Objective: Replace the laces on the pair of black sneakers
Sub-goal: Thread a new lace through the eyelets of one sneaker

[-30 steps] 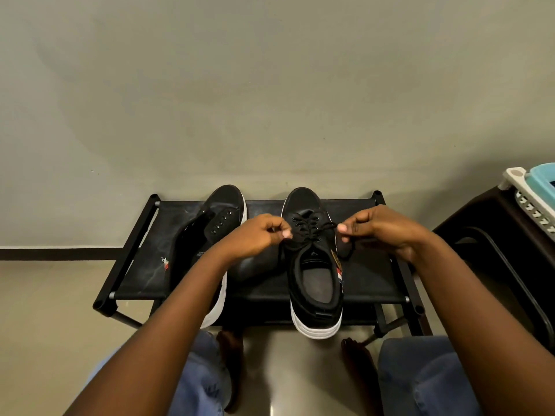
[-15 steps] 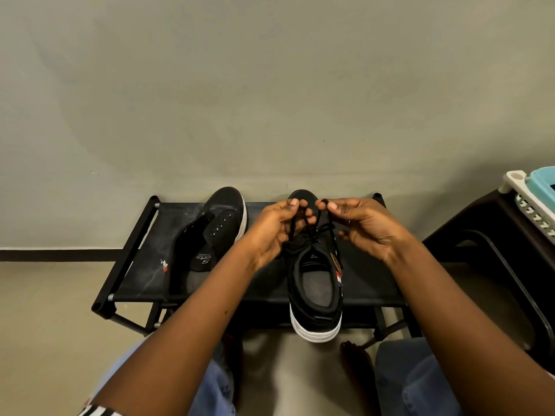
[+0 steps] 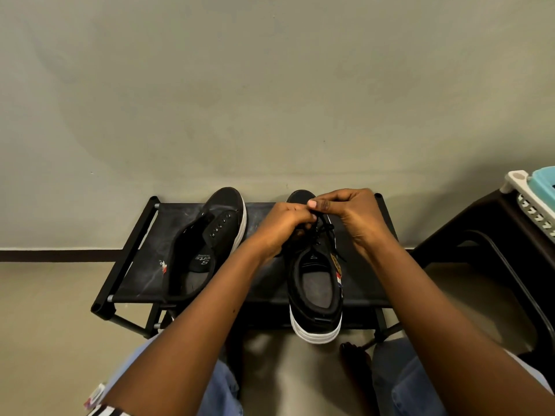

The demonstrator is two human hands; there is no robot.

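Two black sneakers with white soles rest on a low black rack (image 3: 138, 274). The right sneaker (image 3: 316, 289) points away from me and carries a black lace (image 3: 326, 228) through its eyelets. My left hand (image 3: 280, 225) and my right hand (image 3: 353, 213) meet above its toe end, both pinching the lace ends together. The left sneaker (image 3: 210, 238) lies tilted, its tongue folded out and its eyelets bare of any lace.
A grey wall rises right behind the rack. A dark stool (image 3: 492, 250) stands at the right, with a white basket (image 3: 531, 202) and a teal item on top. My knees in blue jeans and bare toes (image 3: 353, 351) are below the rack's front edge.
My hands, spread apart and pulling the lace ends sideways a second ago, have come together over the right sneaker's toe end. The view has tilted slightly downward.
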